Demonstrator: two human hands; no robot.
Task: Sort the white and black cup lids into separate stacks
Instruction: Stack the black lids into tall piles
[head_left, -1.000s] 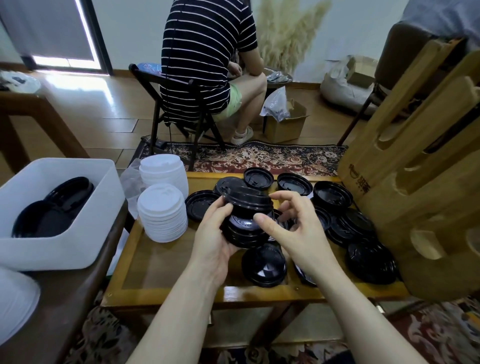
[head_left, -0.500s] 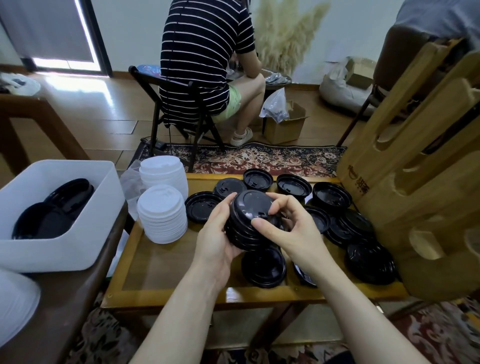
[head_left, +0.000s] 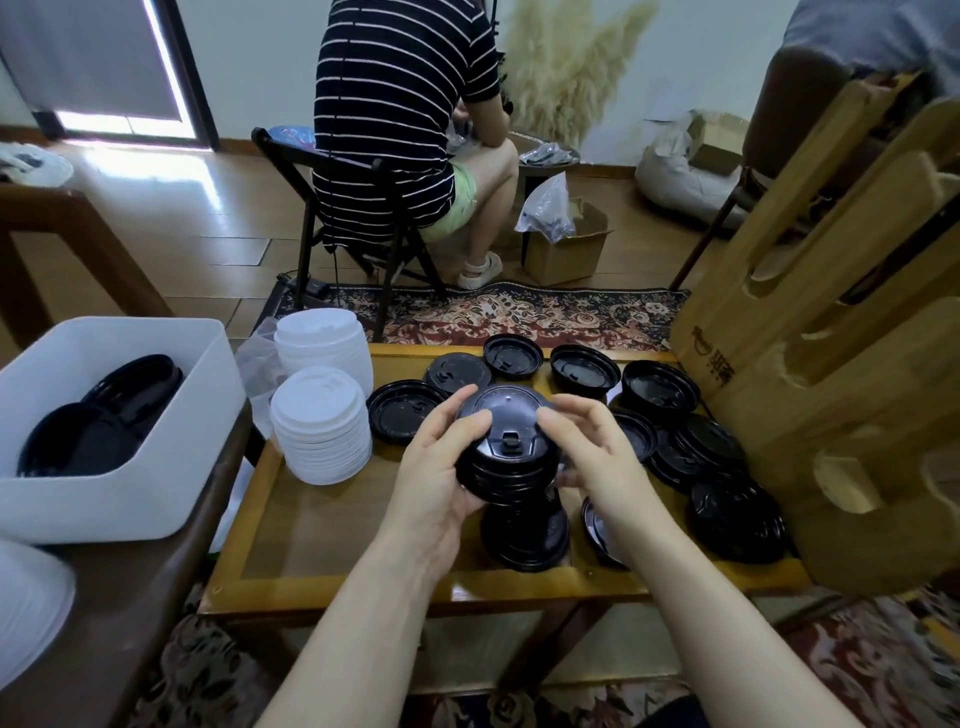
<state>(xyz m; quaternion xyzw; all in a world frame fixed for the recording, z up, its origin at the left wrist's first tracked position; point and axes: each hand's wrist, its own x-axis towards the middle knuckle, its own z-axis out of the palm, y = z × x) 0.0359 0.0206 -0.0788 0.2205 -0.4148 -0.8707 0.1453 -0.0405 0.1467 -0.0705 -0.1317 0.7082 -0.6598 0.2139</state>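
Setting: a lived-in domestic room used as a makeshift packing space. Evidence: glossy wood-plank floor (head_left: 156, 223), patterned floral rug (head_left: 519, 317), dried pampas grass against the wall (head_left: 566, 67), open cardboard box on the floor (head_left: 566, 254), a striped-shirted person on a black folding chair (head_left: 332, 208), low wooden table (head_left: 332, 530).

Hidden and cut-off parts around the lid sorting

The left hand (head_left: 434, 480) covers the near left side of the held stack of black lids (head_left: 511, 452), so its count cannot be read, and the right hand (head_left: 605, 467) hides the lids behind it, perhaps two. The wooden rack (head_left: 831, 364) runs off the right edge and masks the table's (head_left: 332, 540) far corner. The white bin (head_left: 111, 467) wall conceals most lids inside it. A white stack at lower left (head_left: 26, 608) is cropped.
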